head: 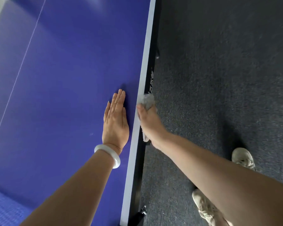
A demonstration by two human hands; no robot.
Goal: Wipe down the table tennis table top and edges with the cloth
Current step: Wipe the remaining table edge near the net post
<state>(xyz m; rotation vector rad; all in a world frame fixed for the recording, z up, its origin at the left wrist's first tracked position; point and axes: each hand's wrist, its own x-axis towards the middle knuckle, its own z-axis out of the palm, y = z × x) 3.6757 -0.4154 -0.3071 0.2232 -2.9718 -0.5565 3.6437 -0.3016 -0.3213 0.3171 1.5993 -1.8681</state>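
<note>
The blue table tennis table top fills the left of the view, with a white border line along its right side and a black side edge below it. My left hand lies flat on the blue top close to the white line, fingers straight and together. My right hand grips a crumpled pale grey cloth and holds it against the table's side edge, thumb on the white line. The fingers of that hand are hidden behind the edge.
Dark grey carpet covers the floor to the right of the table. My two light shoes stand on it near the table side. The net shows at the lower left. A thin white centre line crosses the top.
</note>
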